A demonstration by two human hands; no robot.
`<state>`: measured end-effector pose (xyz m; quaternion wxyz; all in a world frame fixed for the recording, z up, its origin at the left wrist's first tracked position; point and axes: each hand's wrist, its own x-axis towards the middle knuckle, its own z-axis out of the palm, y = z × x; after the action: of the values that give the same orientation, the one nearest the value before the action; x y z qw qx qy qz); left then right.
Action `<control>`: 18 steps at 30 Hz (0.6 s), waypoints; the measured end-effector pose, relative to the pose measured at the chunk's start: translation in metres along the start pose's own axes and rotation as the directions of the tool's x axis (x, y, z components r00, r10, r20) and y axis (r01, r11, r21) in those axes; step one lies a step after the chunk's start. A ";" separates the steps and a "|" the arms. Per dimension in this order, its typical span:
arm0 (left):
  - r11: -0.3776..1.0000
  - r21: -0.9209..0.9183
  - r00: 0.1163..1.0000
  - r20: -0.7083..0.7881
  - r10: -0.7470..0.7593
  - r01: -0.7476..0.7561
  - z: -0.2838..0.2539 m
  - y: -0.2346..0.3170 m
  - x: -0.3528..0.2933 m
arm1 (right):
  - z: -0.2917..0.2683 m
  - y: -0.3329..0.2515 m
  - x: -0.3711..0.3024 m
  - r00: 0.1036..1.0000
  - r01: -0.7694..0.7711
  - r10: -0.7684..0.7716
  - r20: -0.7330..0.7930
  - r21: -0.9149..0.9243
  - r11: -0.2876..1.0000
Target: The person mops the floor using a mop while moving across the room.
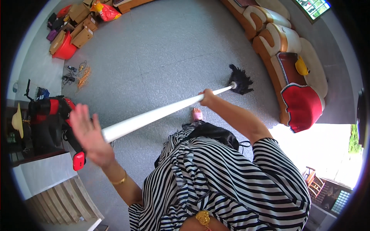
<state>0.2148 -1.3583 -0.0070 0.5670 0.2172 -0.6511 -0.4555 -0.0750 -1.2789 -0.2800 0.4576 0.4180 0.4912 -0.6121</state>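
A mop with a long white pole (154, 115) slants across the view, and its shaggy black head (241, 80) rests on the grey floor at the right. My right hand (208, 97) is wrapped round the lower part of the pole. At the pole's thick upper end, my left hand (91, 134) is raised with its fingers stretched out and slightly blurred. Its palm is beside the pole's end; whether they touch I cannot tell.
A long sofa (264, 50) with a red cover runs along the right wall. Cardboard boxes (81, 35) and a red tub (64, 48) stand at the far left, near cables (71, 75) and straw-like strands (84, 78). A red and black scooter (54, 107) and steps (63, 200) are at left.
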 end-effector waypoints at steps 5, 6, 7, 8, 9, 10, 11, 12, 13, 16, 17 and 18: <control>0.727 -0.622 0.936 0.343 -0.082 0.292 -0.030 0.002 -0.010 | 0.044 0.101 -0.036 0.982 -0.189 0.188 0.022 0.097 0.977; 0.703 -0.656 0.885 0.458 0.082 0.275 -0.045 0.000 -0.012 | 0.053 0.114 -0.047 0.984 -0.179 0.181 -0.003 0.127 0.976; 0.799 -0.565 0.971 0.221 -0.095 0.207 -0.036 0.021 -0.018 | 0.053 0.125 -0.046 0.974 -0.228 0.228 0.006 0.056 0.972; 0.809 -0.563 0.940 0.339 0.040 0.168 -0.047 0.031 -0.022 | 0.053 0.139 -0.064 0.963 -0.269 0.269 -0.003 -0.016 0.963; 0.845 -0.521 0.941 0.332 0.067 0.124 -0.055 0.042 -0.030 | 0.053 0.150 -0.083 0.953 -0.304 0.304 -0.013 -0.077 0.950; 0.876 -0.477 0.925 0.362 0.118 0.075 -0.068 0.048 -0.041 | 0.053 0.169 -0.078 0.959 -0.282 0.277 -0.052 -0.123 0.952; 0.889 -0.457 0.910 0.381 0.163 0.033 -0.078 0.059 -0.050 | 0.053 0.188 -0.074 0.948 -0.313 0.307 -0.081 -0.079 0.946; 0.886 -0.464 0.885 0.418 0.203 0.016 -0.088 0.068 -0.057 | 0.045 0.198 -0.079 0.918 -0.336 0.392 0.061 -0.407 0.849; 0.883 -0.470 0.858 0.454 0.240 0.001 -0.098 0.077 -0.065 | 0.044 0.213 -0.084 0.908 -0.309 0.407 0.098 -0.499 0.809; 0.909 -0.413 0.904 0.369 0.216 -0.048 -0.122 0.114 -0.098 | 0.049 0.260 -0.115 0.909 -0.402 0.413 -0.065 -0.405 0.821; 0.918 -0.377 0.877 0.392 0.277 -0.121 -0.126 0.125 -0.107 | 0.047 0.274 -0.126 0.903 -0.410 0.424 -0.070 -0.433 0.802; 0.917 -0.349 0.843 0.420 0.335 -0.191 -0.127 0.132 -0.112 | 0.045 0.284 -0.133 0.900 -0.401 0.430 -0.066 -0.509 0.762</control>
<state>0.3937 -1.2475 0.0357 0.4749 -0.0792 -0.7179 -0.5028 0.2287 -1.3312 -0.2064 0.6891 0.3628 0.5177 -0.3543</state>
